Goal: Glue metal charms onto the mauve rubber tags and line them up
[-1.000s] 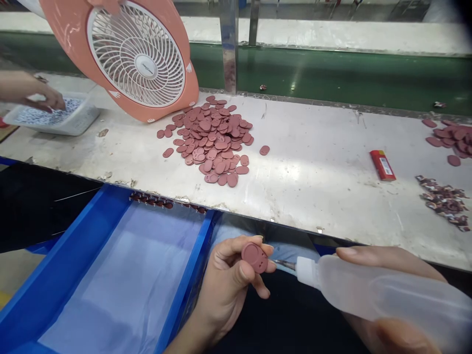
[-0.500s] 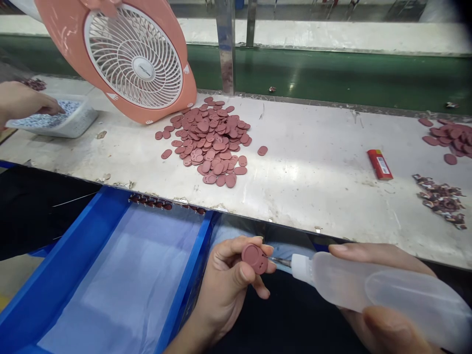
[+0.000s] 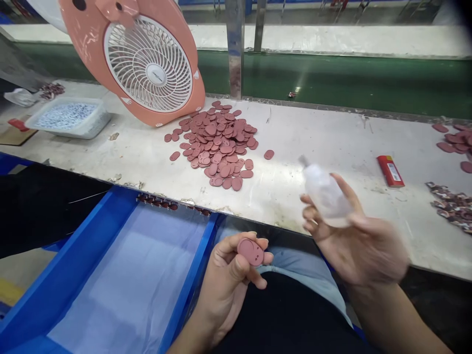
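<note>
A white tub (image 3: 68,118) of small bits stands toward the left end of the counter (image 3: 302,130), then a blue tray (image 3: 73,280) below its front edge, a pink fan (image 3: 197,93) near its back edge, and a heap of reddish discs (image 3: 221,142). Just off the front edge, the left hand (image 3: 223,280) pinches one oval disc (image 3: 250,252) between its fingers; farther right, the blurred right hand (image 3: 363,246) has its fingers closed around a whitish bottle (image 3: 326,194) over that edge.

A dull-red oval (image 3: 250,251) with dark dots and a milky-white bottle (image 3: 326,194), near; a blue bin (image 3: 70,273) and coral-pink fan (image 3: 157,74), left; a dark-green belt (image 3: 350,81), far.
</note>
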Demonstrator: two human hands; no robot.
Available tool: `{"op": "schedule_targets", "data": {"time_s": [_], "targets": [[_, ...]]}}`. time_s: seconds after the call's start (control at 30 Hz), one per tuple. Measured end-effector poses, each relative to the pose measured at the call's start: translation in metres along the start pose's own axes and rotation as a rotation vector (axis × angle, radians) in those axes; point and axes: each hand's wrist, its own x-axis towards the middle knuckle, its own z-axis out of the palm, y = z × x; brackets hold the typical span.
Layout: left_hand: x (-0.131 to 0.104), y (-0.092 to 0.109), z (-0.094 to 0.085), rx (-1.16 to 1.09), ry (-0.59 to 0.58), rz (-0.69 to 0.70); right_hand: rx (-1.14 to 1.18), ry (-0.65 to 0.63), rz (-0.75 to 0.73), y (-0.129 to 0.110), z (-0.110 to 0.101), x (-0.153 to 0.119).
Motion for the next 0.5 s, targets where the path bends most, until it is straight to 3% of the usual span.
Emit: {"op": "schedule_targets", "data": {"time_s": [0.17,0.27,0.37,0.43,0.5], "targets": [[-0.001,0.0,0.001,-0.023,0.039,-0.006,-0.378,0.102,-0.042,0.03,0.001,0.043],[-0.001,-0.001,0.002,-0.021,0.067,-0.005,-0.588,0.193,-0.115,0.038,-0.002,0.056],[-0.001,-0.003,0.003,-0.004,0.095,-0.002,-0.675,0.254,-0.212,0.035,-0.004,0.044],[-0.001,-0.003,0.004,0.008,0.111,-0.01,-0.626,0.282,-0.431,0.035,-0.004,0.021],[0.0,-0.004,0.006,0.02,0.109,-0.022,-0.577,0.209,-0.686,0.037,0.0,-0.007]]}}
